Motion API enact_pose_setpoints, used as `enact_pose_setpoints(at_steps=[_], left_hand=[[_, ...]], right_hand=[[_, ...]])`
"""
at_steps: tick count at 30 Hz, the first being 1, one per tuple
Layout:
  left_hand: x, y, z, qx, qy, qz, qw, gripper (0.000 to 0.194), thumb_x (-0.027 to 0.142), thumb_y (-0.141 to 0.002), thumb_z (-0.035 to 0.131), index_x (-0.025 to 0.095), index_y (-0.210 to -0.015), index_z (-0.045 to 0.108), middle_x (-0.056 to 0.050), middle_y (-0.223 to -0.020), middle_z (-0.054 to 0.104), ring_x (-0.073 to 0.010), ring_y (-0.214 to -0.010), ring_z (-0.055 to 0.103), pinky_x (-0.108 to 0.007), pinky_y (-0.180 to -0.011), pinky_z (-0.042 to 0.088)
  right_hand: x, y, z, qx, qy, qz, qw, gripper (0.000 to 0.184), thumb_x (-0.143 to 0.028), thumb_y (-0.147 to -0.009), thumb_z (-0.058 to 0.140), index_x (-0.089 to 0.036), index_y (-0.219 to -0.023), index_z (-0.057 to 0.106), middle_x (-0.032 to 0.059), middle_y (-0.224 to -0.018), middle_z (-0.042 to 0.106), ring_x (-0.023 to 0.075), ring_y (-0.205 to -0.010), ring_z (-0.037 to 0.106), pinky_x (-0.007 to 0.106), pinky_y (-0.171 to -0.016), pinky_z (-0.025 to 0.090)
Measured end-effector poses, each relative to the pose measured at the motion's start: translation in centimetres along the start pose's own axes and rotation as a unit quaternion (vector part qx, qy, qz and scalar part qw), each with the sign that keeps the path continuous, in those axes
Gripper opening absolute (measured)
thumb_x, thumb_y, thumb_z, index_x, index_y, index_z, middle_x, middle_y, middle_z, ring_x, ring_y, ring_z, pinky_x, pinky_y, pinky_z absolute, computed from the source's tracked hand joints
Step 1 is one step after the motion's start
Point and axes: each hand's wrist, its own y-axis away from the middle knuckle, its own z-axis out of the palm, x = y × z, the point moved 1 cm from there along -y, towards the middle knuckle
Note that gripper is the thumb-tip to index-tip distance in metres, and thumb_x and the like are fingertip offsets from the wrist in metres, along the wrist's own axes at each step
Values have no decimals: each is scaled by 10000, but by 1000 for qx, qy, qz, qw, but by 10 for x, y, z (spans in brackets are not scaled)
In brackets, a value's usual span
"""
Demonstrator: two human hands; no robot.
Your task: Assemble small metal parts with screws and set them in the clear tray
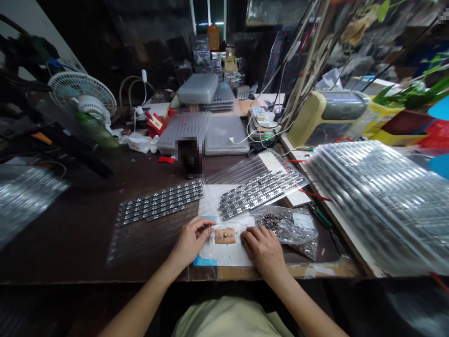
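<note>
Centrally, a small tan block [225, 236] with a shiny round spot lay on a white sheet [233, 258]. A clear bag [289, 235] held small metal pieces [271, 222]; ribbed trays [136, 239] carried dark, glinting strips [161, 201]. Left hand [189, 241] and right hand [264, 248] flanked the block, fingers curled narrowly; their grip I couldn't tell.

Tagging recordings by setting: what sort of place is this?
Probably a small-parts workshop: a clear bag of small metallic pieces lies beside the right hand, and ribbed clear plastic trays are piled at the right.
</note>
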Motion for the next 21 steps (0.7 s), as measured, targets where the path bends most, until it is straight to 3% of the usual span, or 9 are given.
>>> enact_pose_setpoints(at_steps=[3, 7, 13, 21], left_hand=[[-1, 7, 13, 37, -35, -8, 999, 180, 195, -791, 608, 184, -960, 668, -42, -827, 667, -144, -702, 624, -233, -608, 506], [5, 8, 26, 36, -75, 56, 995, 114, 192, -809, 610, 202, -879, 700, -48, -881, 665, -162, -788, 628, -256, -671, 506], [6, 9, 33, 36, -132, 95, 986, 135, 216, -819, 630, 240, -920, 715, -32, -854, 654, -169, -807, 617, -283, -735, 495], [7, 9, 36, 32, -199, 127, 971, 124, 225, -836, 604, 235, -905, 706, -34, -803, 625, -167, -771, 599, -280, -691, 485]], right_hand=[[-1, -1, 3, 10, -14, 14, 1000, 138, -198, -885, 488, -207, -806, 601, 37, -776, 615, 166, -733, 509, 293, -673, 335], [-2, 0, 6, 45, -101, 68, 991, 125, -152, -844, 464, -196, -778, 561, 23, -715, 589, 149, -688, 533, 265, -663, 399], [0, 0, 4, 53, -256, 114, 958, 152, -181, -865, 473, -214, -890, 619, 45, -839, 635, 165, -808, 605, 281, -723, 493], [0, -3, 9, 57, -273, 118, 953, 197, -231, -895, 478, -231, -940, 670, 54, -897, 675, 168, -828, 644, 287, -728, 523]])
